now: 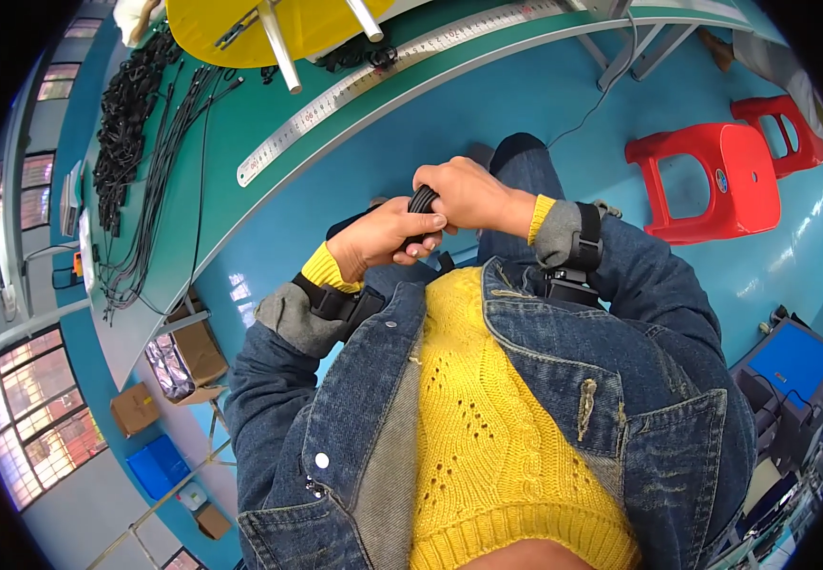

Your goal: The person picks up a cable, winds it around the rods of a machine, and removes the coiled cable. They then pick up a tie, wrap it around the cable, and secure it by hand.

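Observation:
A black cable, wound into a small tight bundle, is held between my two hands above my lap. My left hand is closed round its lower part, thumb lying across it. From the upper right my right hand grips the same bundle, its fingers curled and partly hidden. Past my hands, a long steel ruler lies along the near edge of the green table. Loose black cables are spread on the table to the left, beside a heap of bundled black cables.
A yellow round piece with metal legs stands on the table at the top. Red plastic stools are on the blue floor to the right. Cardboard boxes and a blue bin sit at lower left; a blue-topped machine is at far right.

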Available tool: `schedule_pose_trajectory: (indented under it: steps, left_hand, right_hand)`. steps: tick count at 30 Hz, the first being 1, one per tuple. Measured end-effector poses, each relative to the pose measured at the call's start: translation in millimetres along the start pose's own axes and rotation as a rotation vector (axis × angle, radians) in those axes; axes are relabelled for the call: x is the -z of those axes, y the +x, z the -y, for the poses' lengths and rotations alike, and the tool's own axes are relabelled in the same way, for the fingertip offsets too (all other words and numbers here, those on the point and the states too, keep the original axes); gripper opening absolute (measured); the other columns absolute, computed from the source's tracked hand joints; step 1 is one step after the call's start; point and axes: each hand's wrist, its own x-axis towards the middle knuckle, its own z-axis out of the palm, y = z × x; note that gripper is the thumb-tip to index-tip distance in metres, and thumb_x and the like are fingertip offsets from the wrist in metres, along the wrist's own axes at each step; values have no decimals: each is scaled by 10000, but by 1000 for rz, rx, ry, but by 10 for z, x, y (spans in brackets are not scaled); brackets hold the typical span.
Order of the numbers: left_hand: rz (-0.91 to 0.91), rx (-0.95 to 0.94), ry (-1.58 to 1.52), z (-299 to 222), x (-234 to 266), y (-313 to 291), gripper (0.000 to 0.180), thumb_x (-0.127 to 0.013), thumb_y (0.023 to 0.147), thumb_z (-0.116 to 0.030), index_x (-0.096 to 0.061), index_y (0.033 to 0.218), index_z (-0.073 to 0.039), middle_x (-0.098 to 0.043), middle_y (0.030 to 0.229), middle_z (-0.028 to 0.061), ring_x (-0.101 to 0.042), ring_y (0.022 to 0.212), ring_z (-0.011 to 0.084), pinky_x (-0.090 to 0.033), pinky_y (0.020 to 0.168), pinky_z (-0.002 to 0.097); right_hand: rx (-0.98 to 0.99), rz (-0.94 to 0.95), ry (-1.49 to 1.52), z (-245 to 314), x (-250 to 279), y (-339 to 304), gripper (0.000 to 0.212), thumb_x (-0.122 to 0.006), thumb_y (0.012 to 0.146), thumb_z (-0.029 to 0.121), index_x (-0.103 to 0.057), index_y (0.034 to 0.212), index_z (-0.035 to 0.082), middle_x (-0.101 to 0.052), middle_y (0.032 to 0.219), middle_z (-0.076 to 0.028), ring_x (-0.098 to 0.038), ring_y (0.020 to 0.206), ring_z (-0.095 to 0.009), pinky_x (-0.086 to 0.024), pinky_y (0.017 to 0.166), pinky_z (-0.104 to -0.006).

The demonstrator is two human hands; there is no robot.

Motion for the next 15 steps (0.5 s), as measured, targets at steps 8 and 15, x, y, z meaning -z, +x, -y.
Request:
schedule_pose_trajectory:
  steps: [8, 15]
  left_hand:
    - [-154, -101, 6, 249, 33, 93, 105, -517, 830, -127, -499, 853, -26, -428, 636, -16, -376, 481, 51, -266, 383, 187]
    - [-359, -482, -171, 65, -29, -103, 85, -499, 830, -122, -486, 827, -38, -433, 611, -15, -396, 488, 56, -294, 402, 206]
  right_hand:
    - [-120, -24, 195, -23, -37, 82, 249, -568, 670, 147, -592, 879, 14, -604, 702, -191, -585, 686, -372, -468, 614, -426]
    - [-19, -504, -47, -241, 652, 650, 197, -606, 731, 220, -630, 864, 77, -596, 760, -113, -585, 690, -288, -456, 592, -374]
